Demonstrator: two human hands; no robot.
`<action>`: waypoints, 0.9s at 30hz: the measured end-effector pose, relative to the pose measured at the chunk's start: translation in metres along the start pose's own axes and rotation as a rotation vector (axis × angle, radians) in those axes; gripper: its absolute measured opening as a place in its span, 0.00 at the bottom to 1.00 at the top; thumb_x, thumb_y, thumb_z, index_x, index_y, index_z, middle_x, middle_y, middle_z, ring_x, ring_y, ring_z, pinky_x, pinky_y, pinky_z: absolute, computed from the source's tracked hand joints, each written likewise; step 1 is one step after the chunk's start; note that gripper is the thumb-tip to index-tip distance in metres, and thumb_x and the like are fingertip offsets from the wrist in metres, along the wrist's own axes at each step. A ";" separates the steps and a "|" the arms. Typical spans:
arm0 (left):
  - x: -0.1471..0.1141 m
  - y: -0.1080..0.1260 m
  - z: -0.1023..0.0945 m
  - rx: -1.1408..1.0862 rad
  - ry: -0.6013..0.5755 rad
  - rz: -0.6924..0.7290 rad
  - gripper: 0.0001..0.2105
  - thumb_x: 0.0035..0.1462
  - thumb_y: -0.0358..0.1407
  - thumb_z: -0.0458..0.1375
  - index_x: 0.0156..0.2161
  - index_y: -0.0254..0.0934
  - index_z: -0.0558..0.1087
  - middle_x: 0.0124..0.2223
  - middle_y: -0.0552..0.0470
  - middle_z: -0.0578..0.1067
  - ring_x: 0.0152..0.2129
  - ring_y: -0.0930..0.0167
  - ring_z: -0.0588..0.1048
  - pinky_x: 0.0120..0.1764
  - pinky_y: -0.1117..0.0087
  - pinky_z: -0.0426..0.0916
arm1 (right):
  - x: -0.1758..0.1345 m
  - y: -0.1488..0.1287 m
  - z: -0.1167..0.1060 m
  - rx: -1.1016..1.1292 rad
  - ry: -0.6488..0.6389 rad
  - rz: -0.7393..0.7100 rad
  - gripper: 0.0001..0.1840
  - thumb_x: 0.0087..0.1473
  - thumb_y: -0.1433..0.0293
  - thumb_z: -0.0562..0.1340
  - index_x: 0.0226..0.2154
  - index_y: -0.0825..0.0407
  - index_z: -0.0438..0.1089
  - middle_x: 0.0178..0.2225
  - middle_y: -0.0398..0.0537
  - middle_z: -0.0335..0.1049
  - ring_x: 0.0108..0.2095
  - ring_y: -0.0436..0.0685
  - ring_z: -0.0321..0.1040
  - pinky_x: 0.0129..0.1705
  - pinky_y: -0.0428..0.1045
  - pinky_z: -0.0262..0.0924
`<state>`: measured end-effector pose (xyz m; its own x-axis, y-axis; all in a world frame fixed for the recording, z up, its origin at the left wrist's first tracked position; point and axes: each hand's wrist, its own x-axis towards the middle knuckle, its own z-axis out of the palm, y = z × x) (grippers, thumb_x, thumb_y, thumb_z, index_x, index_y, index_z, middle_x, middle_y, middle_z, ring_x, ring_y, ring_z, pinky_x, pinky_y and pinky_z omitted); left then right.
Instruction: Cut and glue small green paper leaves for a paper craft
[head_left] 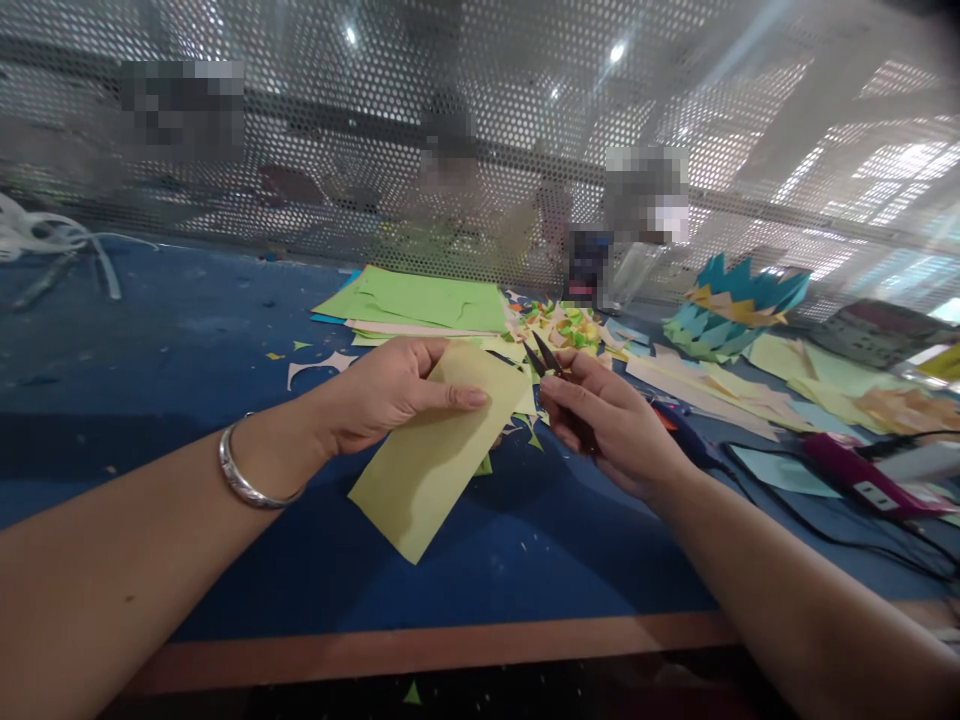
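A pale yellow sheet of paper (435,470) is pinched in my left hand (397,395), its thumb lying flat across the front. The sheet tilts, with its lower corner pointing toward me. Around a pair of scissors (541,357) the fingers of my right hand (600,415) are closed. The dark scissor blades stand slightly apart and point up and left, close to the paper's right corner. The scissor handles are mostly hidden by the fingers. Beyond my hands lies a stack of green paper (427,300), and right of it a heap of small paper cuttings (566,328).
Paper crowns (739,305) in blue, orange and green stand at the right rear. Nearer are paper strips (705,385), a magenta power strip (862,475) and black cables (795,525). A perforated metal screen (517,90) rises behind the blue table (315,580). White strapping (45,235) lies far left.
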<state>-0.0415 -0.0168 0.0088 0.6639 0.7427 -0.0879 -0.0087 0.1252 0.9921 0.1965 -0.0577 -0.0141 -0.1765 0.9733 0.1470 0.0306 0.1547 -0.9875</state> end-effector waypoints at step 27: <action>-0.003 0.001 0.000 0.031 -0.026 -0.043 0.18 0.54 0.40 0.68 0.48 0.32 0.78 0.44 0.36 0.82 0.41 0.55 0.82 0.42 0.58 0.78 | -0.004 0.000 -0.002 -0.282 -0.088 -0.110 0.16 0.61 0.54 0.63 0.39 0.51 0.69 0.22 0.34 0.51 0.19 0.44 0.41 0.20 0.45 0.37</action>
<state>-0.0432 -0.0186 0.0101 0.6822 0.7197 -0.1290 0.0436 0.1361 0.9897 0.1996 -0.0612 -0.0147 -0.2784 0.9315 0.2343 0.2765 0.3113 -0.9092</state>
